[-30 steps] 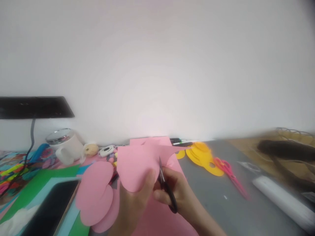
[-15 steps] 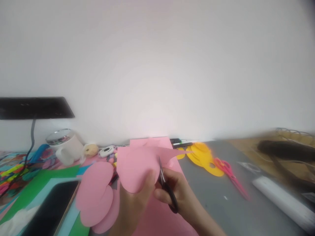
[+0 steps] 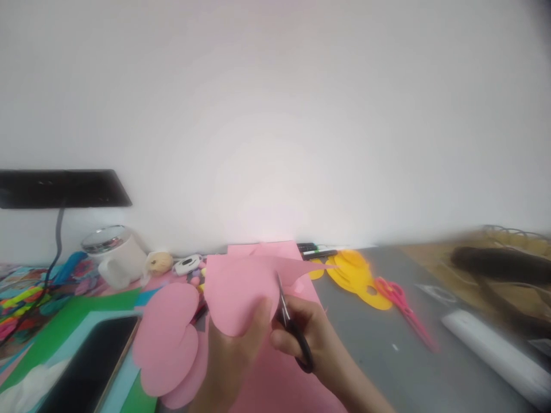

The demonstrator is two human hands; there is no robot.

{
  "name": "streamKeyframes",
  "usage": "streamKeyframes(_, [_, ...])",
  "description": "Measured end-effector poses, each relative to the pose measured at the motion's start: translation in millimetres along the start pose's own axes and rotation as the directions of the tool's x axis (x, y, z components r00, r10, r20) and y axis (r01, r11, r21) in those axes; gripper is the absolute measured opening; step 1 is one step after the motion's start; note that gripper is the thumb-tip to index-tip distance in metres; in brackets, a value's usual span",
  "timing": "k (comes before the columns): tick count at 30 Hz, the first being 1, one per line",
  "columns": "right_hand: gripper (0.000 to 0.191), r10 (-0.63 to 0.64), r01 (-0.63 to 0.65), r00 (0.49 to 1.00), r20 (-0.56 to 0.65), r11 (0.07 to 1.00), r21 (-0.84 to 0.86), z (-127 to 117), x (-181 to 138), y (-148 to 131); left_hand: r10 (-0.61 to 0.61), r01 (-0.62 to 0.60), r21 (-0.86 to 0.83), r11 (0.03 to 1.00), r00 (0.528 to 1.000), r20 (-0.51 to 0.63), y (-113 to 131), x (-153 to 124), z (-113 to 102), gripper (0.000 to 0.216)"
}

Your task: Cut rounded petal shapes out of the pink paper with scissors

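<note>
Pinched in my left hand is a piece of pink paper with a rounded lower edge and a long pointed strip running off to the right. My right hand grips black-handled scissors, whose blades point up and meet the paper's right side. Beneath both hands lies a larger pink sheet. Just left of my left hand, several rounded pink paper cutouts overlap in a pile. My left fingers behind the paper are hidden.
Pink scissors and yellow paper cutouts lie to the right, with a white bar-shaped object beyond them. On the left are a phone, green paper and a lidded white mug. Pens rest near the wall.
Almost nothing differs. The paper and both hands hold nearly the same position, and the scissors still meet the paper's right edge.
</note>
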State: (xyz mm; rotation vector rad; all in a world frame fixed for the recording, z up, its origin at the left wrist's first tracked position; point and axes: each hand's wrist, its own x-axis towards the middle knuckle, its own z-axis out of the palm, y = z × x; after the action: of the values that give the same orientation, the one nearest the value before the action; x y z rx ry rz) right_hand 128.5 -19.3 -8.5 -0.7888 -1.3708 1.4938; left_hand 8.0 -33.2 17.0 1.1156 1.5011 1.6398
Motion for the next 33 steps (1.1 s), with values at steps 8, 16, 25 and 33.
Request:
streamKeyframes(8, [0.039, 0.015, -0.015, 1.000, -0.007, 1.000, 0.001, 0, 0, 1, 0.020, -0.020, -0.008, 1.000, 1.000, 0.003, 3, 1, 0, 0.022])
streamKeyframes(16, [0.035, 0.049, -0.050, 0.998, -0.032, 0.998, -0.037, 1, -2, 2, 0.003, -0.002, -0.020, 1.000, 1.000, 0.008, 1, 1, 0, 0.019])
streamKeyframes(25, [0.028, 0.063, -0.065, 0.997, -0.048, 0.997, -0.047, 3, -1, 0, 0.017, -0.017, 0.014, 1.000, 1.000, -0.025, -4, 4, -2, 0.031])
streamKeyframes(33, [0.022, 0.100, -0.103, 0.992, -0.075, 0.994, -0.040, 6, 0, 1, 0.028, -0.030, -0.031, 0.999, 0.998, -0.048, -6, 4, 0, 0.027])
